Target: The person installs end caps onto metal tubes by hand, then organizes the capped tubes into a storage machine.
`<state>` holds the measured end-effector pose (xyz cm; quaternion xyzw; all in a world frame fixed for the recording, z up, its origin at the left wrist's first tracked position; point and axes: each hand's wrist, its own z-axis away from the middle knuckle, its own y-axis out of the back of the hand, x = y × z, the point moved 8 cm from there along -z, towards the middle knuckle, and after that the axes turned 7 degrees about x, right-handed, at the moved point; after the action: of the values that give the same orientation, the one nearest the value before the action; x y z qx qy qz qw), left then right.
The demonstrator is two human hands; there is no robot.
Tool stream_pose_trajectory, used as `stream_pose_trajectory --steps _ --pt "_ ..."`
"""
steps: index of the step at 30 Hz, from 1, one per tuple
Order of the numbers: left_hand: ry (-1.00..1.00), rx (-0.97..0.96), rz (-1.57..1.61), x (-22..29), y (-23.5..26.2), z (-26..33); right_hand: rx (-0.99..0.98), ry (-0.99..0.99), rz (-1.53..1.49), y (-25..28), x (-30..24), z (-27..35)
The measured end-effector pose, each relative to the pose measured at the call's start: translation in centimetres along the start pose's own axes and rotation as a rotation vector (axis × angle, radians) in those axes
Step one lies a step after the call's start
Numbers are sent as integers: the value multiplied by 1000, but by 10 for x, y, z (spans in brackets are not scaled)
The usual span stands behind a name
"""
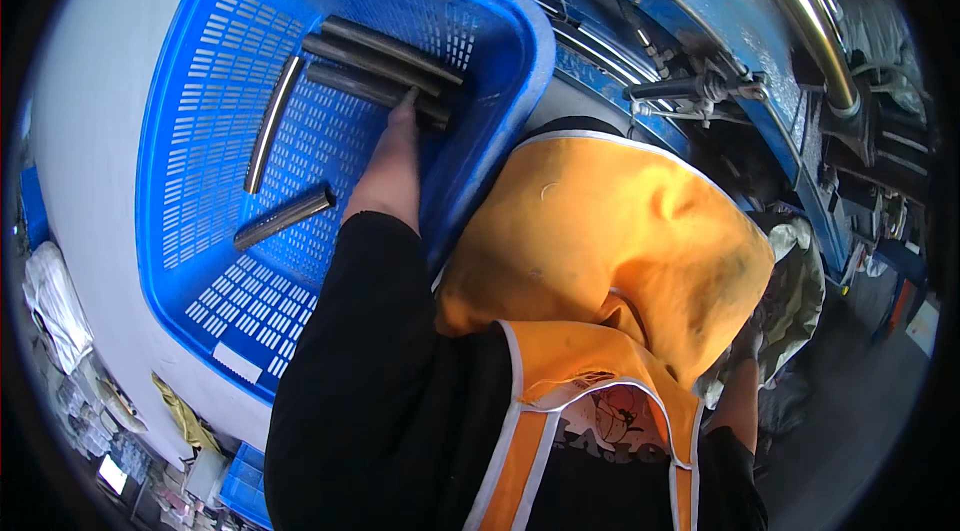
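A blue plastic basket with slotted walls stands at my left. Inside it, my left hand is closed at a dark metal tube, its thumb over the tube and its other fingers hidden. Two similar tubes lie alongside. A shiny, slightly curved tube leans by the left wall, and a short tube rests lower down. On the far side of my orange apron, my right hand hangs beside a pale sack. Shadow hides its fingers.
Blue machine framing with a thick polished bar and a small cylinder with fittings stands beyond the basket, at the right. A small blue crate and clutter lie at the lower left.
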<state>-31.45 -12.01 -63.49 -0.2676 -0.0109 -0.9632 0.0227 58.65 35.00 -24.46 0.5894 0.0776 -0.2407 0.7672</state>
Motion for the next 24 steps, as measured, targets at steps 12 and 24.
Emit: stream_pose_trajectory --steps 12,24 --pt "-471 -615 -52 147 -49 318 -183 189 -1224 10 -164 54" --pt "-1251 -672 -1047 161 -118 645 -630 425 -1471 16 -333 214"
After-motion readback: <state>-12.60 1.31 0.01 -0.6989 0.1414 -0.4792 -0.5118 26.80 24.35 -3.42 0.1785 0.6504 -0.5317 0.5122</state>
